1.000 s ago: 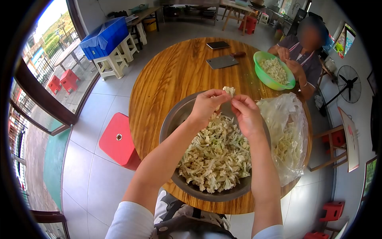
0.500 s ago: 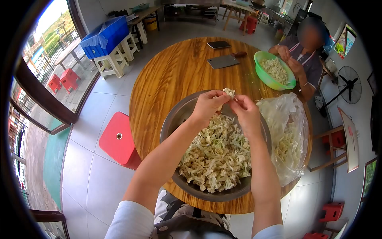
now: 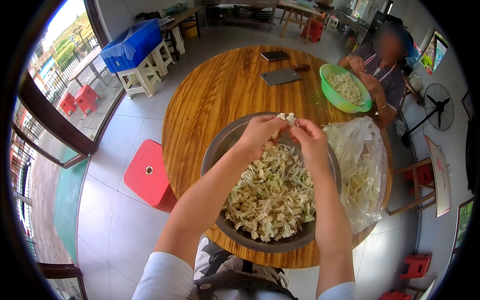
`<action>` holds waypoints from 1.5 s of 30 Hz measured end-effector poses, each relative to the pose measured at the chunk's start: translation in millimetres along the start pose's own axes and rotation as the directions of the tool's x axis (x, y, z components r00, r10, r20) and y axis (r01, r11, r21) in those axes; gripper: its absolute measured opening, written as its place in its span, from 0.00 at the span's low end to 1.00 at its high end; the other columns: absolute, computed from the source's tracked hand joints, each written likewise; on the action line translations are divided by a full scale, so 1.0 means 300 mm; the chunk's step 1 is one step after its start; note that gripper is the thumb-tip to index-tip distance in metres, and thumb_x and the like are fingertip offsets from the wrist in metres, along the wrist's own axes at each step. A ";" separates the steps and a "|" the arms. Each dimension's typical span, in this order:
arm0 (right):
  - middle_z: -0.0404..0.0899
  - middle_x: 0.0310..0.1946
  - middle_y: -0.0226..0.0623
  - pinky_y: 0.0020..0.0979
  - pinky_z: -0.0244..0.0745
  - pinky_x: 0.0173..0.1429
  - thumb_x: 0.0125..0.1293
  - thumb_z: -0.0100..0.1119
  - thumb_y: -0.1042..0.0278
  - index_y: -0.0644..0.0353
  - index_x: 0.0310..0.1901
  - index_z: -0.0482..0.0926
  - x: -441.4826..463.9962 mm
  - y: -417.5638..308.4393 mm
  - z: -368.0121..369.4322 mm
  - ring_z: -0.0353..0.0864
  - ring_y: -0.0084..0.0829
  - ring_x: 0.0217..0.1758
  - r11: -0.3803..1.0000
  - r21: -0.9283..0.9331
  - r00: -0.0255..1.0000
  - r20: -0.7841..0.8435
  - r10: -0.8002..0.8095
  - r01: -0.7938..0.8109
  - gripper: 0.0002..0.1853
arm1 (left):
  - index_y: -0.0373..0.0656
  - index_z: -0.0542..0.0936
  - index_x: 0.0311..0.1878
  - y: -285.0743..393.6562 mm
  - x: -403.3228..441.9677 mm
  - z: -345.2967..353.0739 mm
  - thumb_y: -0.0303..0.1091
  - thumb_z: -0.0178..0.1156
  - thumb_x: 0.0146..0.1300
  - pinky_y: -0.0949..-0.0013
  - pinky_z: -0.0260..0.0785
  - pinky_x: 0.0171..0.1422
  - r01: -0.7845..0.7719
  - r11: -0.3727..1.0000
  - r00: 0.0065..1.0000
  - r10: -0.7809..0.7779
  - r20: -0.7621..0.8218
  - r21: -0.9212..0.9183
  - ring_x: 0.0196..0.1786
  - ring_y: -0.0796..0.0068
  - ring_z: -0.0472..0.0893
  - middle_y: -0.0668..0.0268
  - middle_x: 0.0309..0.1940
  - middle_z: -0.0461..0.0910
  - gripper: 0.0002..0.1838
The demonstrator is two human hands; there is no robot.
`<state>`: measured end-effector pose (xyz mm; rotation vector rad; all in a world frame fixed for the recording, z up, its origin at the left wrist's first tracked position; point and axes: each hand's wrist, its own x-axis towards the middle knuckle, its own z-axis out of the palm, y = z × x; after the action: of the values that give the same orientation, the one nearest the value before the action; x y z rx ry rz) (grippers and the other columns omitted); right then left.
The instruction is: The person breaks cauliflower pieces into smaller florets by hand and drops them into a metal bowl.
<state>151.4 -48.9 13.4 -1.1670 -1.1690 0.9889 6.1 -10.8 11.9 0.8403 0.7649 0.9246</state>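
Observation:
Over the far part of a wide metal bowl (image 3: pixel 212 165), my left hand (image 3: pixel 261 134) and my right hand (image 3: pixel 309 137) meet with their fingertips close together. Both are closed on a small cauliflower floret (image 3: pixel 287 118), whose pale head pokes up between the fingers. Many cut cauliflower pieces (image 3: pixel 272 195) fill the bowl beneath my forearms. To the right of my right hand lies a clear plastic bag (image 3: pixel 362 200) with more pale pieces inside.
A cleaver (image 3: pixel 281 76) and a dark flat object (image 3: pixel 275 55) lie on the round wooden table (image 3: pixel 200 105). Across it, a person (image 3: pixel 372 65) works over a green bowl (image 3: pixel 327 92) of cauliflower. A red stool (image 3: pixel 147 172) stands at the table's left.
My hands stay nearly in place, with the fingers shifting slightly around the floret. More of its head shows between them now. The other person's hands have moved a little.

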 end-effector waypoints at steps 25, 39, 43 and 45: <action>0.75 0.25 0.26 0.19 0.67 0.32 0.56 0.59 0.73 0.65 0.34 0.75 0.003 -0.016 -0.021 0.70 0.14 0.28 0.998 -0.012 0.996 0.063 0.063 -0.062 0.06 | 0.37 0.76 0.29 0.005 -0.013 0.014 0.33 0.58 0.56 0.78 0.56 0.21 -0.134 0.923 0.991 0.132 0.030 0.361 0.19 0.86 0.65 0.72 0.16 0.69 0.09; 0.75 0.24 0.31 0.21 0.69 0.34 0.57 0.55 0.74 0.62 0.32 0.76 0.003 -0.021 -0.006 0.72 0.21 0.26 0.665 0.715 0.975 0.196 0.106 -0.216 0.03 | 0.40 0.73 0.32 -0.005 -0.026 0.032 0.34 0.59 0.56 0.76 0.59 0.26 0.047 0.936 0.986 0.012 0.166 -0.349 0.21 0.80 0.65 0.68 0.19 0.70 0.08; 0.74 0.27 0.31 0.20 0.67 0.33 0.56 0.57 0.72 0.62 0.31 0.76 0.025 -0.029 -0.053 0.70 0.20 0.27 0.793 0.591 0.989 0.070 0.133 -0.148 0.04 | 0.40 0.73 0.31 0.015 -0.008 0.013 0.37 0.57 0.58 0.75 0.59 0.24 -0.025 0.964 1.000 0.023 -0.011 -0.265 0.21 0.80 0.65 0.69 0.19 0.68 0.09; 0.75 0.30 0.33 0.20 0.66 0.34 0.56 0.57 0.71 0.63 0.32 0.77 0.022 -0.045 -0.064 0.71 0.20 0.29 0.981 0.115 0.978 -0.122 0.167 -0.153 0.05 | 0.41 0.73 0.29 0.030 -0.024 0.023 0.37 0.55 0.61 0.74 0.59 0.22 -0.011 1.000 0.999 0.010 -0.036 -0.019 0.21 0.81 0.66 0.70 0.20 0.67 0.10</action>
<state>171.3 -47.3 27.5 -1.2366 -0.9187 1.0662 5.7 -16.1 24.2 0.8136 0.7827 0.9571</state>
